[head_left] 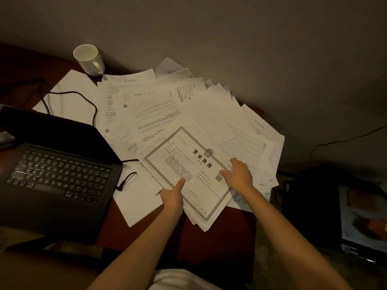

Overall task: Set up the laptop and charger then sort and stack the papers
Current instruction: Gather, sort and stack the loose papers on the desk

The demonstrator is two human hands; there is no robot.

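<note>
Dark red table (pixel 219 233), open laptop (pixel 56 174), scattered papers (pixel 159 105), white mug (pixel 89 59)

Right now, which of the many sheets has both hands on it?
The certificate with the ornate grey border, topmost: left hand grips its near edge, right hand rests on its right side.

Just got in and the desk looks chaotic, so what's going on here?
A person is sorting loose papers spread across a desk. The left hand grips the near edge of a small stack topped by a bordered certificate, thumb on top, while the right hand lies flat on it. An open laptop sits at left; its charger plug lies beside it, not plugged in. A white mug stands behind.
</note>
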